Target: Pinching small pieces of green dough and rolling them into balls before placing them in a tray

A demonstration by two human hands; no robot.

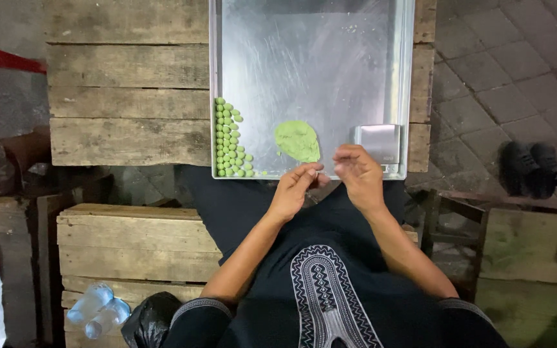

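Observation:
A large metal tray (317,58) rests on a wooden pallet table in front of me. Several small green dough balls (229,142) are lined up along its left edge. A flat lump of green dough (298,140) lies near the tray's front rim. My left hand (294,190) and my right hand (358,174) meet just below that rim, fingertips pinched together around something too small to make out. A small square metal box (378,143) sits in the tray beside my right hand.
Wooden pallets (127,84) stand to the left and below. Plastic bottles (98,309) and a black bag (149,319) lie at lower left. Dark shoes (530,167) sit on the paved floor at right. A wooden stool (530,258) is at lower right.

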